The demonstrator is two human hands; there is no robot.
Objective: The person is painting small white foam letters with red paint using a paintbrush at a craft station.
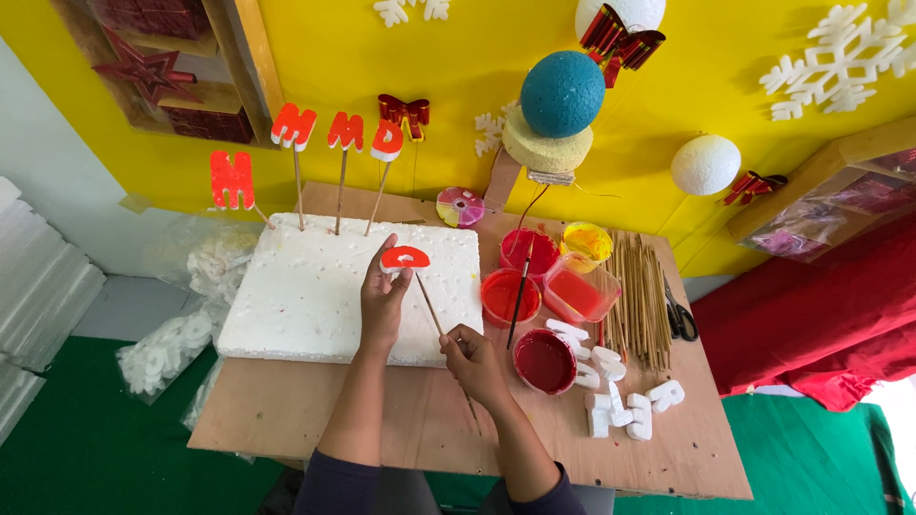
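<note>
**Seat the red letter on its stick without crushing it**

Your left hand pinches the red foam letter at its top, fingers closed on it, above the white foam board. Your right hand is closed around the wooden stick, which runs up from it to the letter. Hold the letter lightly at its edges, because the paint looks wet. Keep the stick straight in line with the letter. The paint bowls are just right of your right hand; keep your wrist away.
</note>
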